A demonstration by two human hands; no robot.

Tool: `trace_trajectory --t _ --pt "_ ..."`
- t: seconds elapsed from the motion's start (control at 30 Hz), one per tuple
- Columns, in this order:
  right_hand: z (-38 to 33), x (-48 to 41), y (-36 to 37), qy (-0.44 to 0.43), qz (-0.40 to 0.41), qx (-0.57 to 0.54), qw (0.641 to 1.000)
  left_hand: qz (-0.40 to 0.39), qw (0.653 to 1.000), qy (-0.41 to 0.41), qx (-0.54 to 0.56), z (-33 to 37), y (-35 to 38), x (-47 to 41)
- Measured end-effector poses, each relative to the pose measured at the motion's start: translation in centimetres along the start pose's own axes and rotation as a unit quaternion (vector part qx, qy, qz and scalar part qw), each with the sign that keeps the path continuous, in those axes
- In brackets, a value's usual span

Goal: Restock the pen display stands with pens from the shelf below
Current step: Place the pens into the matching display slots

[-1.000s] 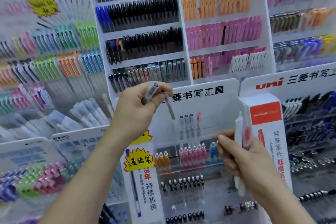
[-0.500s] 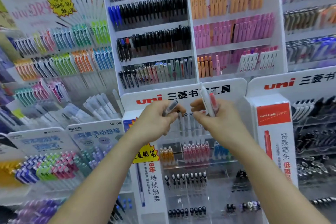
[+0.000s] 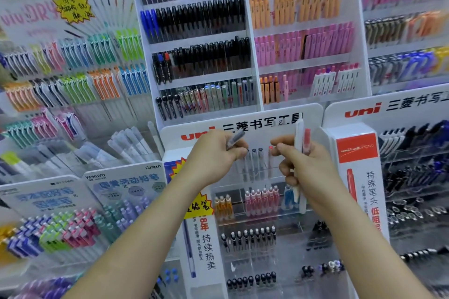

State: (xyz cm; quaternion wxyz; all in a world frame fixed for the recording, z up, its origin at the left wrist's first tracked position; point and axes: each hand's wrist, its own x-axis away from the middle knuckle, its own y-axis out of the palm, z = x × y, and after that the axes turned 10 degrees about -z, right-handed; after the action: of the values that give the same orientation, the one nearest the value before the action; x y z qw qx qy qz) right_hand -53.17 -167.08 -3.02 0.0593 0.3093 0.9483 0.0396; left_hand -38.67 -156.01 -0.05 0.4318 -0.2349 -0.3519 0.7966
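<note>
The person stands in front of the uni display stand (image 3: 263, 138), and both hands are raised before its top row (image 3: 255, 165), just under the white header. The left hand (image 3: 213, 160) has its fingers curled tightly around a grey pen (image 3: 235, 139), whose cap end points up and to the right, over the header. The right hand (image 3: 306, 167) holds a white pen (image 3: 299, 138) and a red pen (image 3: 307, 141) upright, with its fingers wrapped around them. Its thumb and forefinger reach forward toward the row, but the blur makes it hard to tell if they pinch anything more.

In the top row only a few standing pens (image 3: 254, 158) are seen, so this row seems to be the one under refilling. The step in hand is probably the placing of the carried pens into it.

The next move calls for turning the grey pen upright and lowering it into a free place beside the standing pens, without knocking them. The right hand must keep its two pens secure meanwhile.
</note>
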Motion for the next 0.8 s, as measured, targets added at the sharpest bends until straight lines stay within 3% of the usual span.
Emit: trace_trajectory --t 0.23,0.33,0.4,0.47,0.53,0.6,0.7,0.8 --pt "0.1 0.4 0.1 -0.004 -0.026 -0.008 1.0 -0.028 0.995 -0.012 -0.095 0.4 0.1 -0.2" --pt "0.3 0.6 0.2 0.005 -0.059 -0.063 0.996 -0.037 0.995 -0.021 -0.094 0.5 0.0 0.1" --pt "0.5 0.8 0.1 0.02 -0.104 -0.146 0.984 -0.029 0.997 -0.021 -0.062 0.7 -0.2 0.6" --pt "0.6 1.3 0.1 0.035 -0.156 -0.222 0.962 0.036 0.999 -0.002 -0.025 1.2 -0.5 1.5" --pt "0.7 1.8 0.1 0.047 -0.203 -0.267 0.941 0.099 0.991 0.031 0.086 2.0 -0.8 2.5" --pt "0.7 2.2 0.3 0.054 -0.253 -0.293 0.92 0.056 0.972 0.05 0.225 3.3 -0.7 3.6" --pt "0.7 2.5 0.8 0.064 -0.314 -0.302 0.898 -0.03 0.963 0.062 0.26 4.3 0.2 4.2" --pt "0.7 2.8 1.3 0.072 -0.329 -0.269 0.902 -0.059 0.95 0.07 0.3 4.5 0.4 4.2"
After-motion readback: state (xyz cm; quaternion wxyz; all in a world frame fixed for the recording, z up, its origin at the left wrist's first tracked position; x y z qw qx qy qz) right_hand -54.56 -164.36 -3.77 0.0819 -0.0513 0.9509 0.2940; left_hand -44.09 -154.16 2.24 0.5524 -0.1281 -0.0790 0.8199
